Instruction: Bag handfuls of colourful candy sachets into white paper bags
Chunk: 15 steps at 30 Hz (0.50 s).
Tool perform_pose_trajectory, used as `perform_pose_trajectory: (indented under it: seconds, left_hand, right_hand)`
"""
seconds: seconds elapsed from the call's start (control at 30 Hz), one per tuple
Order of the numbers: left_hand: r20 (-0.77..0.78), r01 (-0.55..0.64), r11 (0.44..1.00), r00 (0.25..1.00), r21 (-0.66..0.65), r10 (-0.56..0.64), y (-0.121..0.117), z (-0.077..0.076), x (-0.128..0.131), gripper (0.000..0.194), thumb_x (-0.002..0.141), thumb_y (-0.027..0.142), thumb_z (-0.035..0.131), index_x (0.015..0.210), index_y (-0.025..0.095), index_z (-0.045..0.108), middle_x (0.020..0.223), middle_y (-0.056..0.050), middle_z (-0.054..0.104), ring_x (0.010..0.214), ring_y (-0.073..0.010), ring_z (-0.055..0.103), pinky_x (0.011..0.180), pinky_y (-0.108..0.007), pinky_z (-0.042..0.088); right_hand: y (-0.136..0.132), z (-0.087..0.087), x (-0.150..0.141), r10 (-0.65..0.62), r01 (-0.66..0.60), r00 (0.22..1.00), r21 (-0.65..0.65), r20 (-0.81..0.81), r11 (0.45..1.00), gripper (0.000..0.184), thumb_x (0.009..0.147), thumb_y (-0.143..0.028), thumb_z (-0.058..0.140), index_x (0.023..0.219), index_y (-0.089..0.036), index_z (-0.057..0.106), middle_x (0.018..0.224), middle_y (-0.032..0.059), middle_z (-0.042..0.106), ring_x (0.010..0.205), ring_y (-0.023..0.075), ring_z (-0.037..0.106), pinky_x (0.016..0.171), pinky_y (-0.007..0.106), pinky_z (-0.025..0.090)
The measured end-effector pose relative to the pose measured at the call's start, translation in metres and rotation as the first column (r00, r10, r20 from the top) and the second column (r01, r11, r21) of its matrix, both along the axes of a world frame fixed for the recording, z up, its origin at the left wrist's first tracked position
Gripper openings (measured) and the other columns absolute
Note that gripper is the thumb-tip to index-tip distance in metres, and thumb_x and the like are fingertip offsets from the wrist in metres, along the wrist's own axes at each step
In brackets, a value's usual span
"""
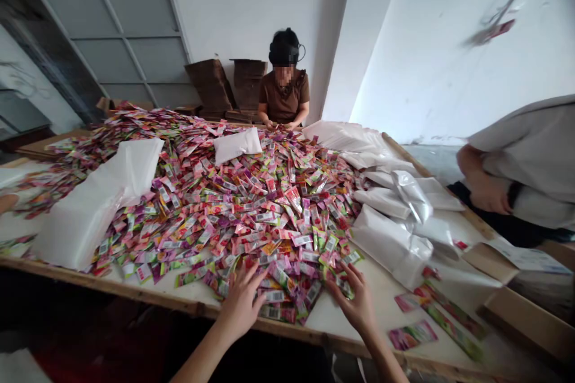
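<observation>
A wide heap of small colourful printed sachets in pink, green and purple covers the middle of the table. At the heap's near edge, my left hand lies with its fingers spread over the sachets and nothing gripped. My right hand is a short way to the right, fingers apart and curved, beside a green sachet at the heap's edge. Several sachets lie between the two hands. Whether the fingertips press on any of them is hard to tell.
Clear plastic bags lie stacked at left; a white filled bag rests on the heap. Filled bags line the right. Larger packets and an open carton are near right. Co-workers sit opposite and stand right.
</observation>
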State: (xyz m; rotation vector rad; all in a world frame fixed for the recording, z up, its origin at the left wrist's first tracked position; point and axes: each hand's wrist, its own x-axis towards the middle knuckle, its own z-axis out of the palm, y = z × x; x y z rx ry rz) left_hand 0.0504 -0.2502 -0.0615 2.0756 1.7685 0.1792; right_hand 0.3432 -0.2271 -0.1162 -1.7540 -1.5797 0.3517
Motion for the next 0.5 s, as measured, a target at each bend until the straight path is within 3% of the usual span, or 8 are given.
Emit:
perform_pose_trajectory:
  seconds: [0.07,0.13,0.2,0.3,0.4,0.43,0.5]
  left_hand:
    - [0.040,0.119,0.988,0.992,0.094,-0.124,0.011,0.008,0.009,0.043,0.081,0.018,0.039,0.121,0.029,0.051,0.127,-0.001,0.050,0.118,-0.0224,0.041,0.103,-0.040,0.028]
    - [0.022,0.233,0.957,0.970,0.175,-0.241,0.024,0.012,0.029,0.041,0.080,0.012,0.037,0.114,0.025,0.057,0.115,-0.003,0.058,0.107,-0.0207,0.047,0.097,-0.038,0.035]
    - [-0.052,0.286,0.939,0.958,0.192,-0.281,0.032,0.009,0.053,0.036,0.080,0.010,0.037,0.103,0.021,0.063,0.106,-0.007,0.061,0.104,-0.0236,0.048,0.090,-0.041,0.038]
    - [-0.109,0.289,0.938,0.956,0.192,-0.272,0.028,-0.004,0.071,0.028,0.082,0.012,0.039,0.083,0.017,0.066,0.092,-0.010,0.062,0.100,-0.0257,0.049,0.087,-0.043,0.039]
    - [0.044,0.278,0.920,0.953,0.277,-0.301,0.013,-0.010,0.055,0.026,0.083,0.012,0.037,0.088,0.019,0.062,0.100,-0.007,0.061,0.106,-0.0218,0.048,0.095,-0.040,0.036]
    - [0.120,0.232,0.927,0.953,0.294,-0.277,0.010,-0.008,0.043,0.027,0.083,0.012,0.036,0.093,0.020,0.060,0.102,-0.006,0.060,0.106,-0.0204,0.048,0.095,-0.038,0.036]
    - [0.258,0.042,0.956,0.959,0.291,-0.121,0.014,0.002,0.017,0.031,0.084,0.014,0.030,0.104,0.019,0.054,0.101,-0.007,0.060,0.100,-0.0185,0.052,0.090,-0.034,0.040]
  right_hand:
    - [0.016,0.020,-0.007,0.037,-0.037,0.999,0.081,0.008,0.996,0.038,0.077,-0.039,0.048,0.106,-0.019,0.059,0.109,0.0127,0.056,0.100,0.0272,0.052,0.085,0.041,0.042]
    - [0.042,0.038,-0.025,0.120,-0.128,0.990,0.108,0.081,0.986,0.031,0.080,-0.027,0.041,0.103,-0.018,0.060,0.101,0.0106,0.059,0.094,0.0228,0.054,0.083,0.036,0.043]
    - [0.068,0.047,-0.049,0.257,-0.266,0.940,0.010,0.224,0.964,0.039,0.075,-0.012,0.041,0.110,-0.017,0.057,0.105,0.0097,0.059,0.099,0.0220,0.052,0.087,0.033,0.040]
    - [0.087,0.039,-0.070,0.394,-0.341,0.825,-0.199,0.405,0.919,0.043,0.067,-0.002,0.038,0.101,-0.014,0.061,0.097,0.0123,0.060,0.096,0.0241,0.052,0.084,0.034,0.039]
    - [0.080,0.026,-0.059,0.445,-0.391,0.832,-0.218,0.331,0.894,0.037,0.065,-0.002,0.037,0.089,-0.014,0.063,0.092,0.0111,0.061,0.091,0.0214,0.054,0.081,0.030,0.040]
    - [0.076,0.025,-0.050,0.461,-0.421,0.844,-0.194,0.273,0.886,0.036,0.065,-0.003,0.038,0.088,-0.015,0.063,0.094,0.0099,0.061,0.091,0.0203,0.055,0.081,0.028,0.040]
    - [0.075,0.031,-0.033,0.461,-0.446,0.869,-0.119,0.178,0.887,0.032,0.067,-0.008,0.040,0.091,-0.017,0.060,0.098,0.0077,0.061,0.093,0.0193,0.055,0.082,0.028,0.040]
